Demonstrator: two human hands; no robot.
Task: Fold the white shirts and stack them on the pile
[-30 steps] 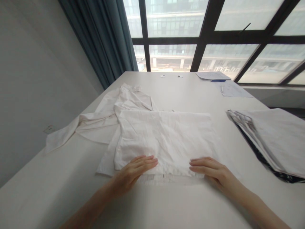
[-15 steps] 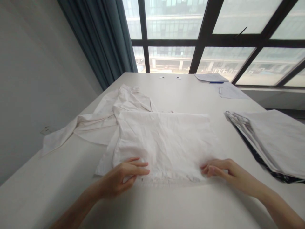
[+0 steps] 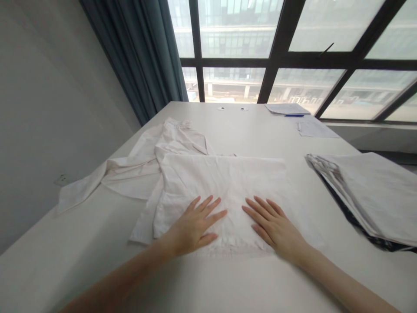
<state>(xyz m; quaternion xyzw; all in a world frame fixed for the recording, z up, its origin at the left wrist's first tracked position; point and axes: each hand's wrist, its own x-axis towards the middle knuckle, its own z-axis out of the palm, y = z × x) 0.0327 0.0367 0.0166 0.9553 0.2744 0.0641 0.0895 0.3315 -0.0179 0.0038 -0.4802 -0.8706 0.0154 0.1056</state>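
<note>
White shirt (image 3: 208, 180): fingers (image 3: 217, 217) now spread farther up, seemingly resting flat.

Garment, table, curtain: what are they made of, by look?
Garment: thin woven cloth, matte white, perhaps cotton or a blend; soft creases and folds suggest it.
Table: possibly white laminate or painted board, smooth satin finish; even colour, no visible grain.
Curtain: heavier-looking fabric, dull blue, hanging in deep folds; fibre unclear.

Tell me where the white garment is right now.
In the head view, the white garment lies left of the folded cloth stack on the table, its near part under the left hand and right hand.
</note>
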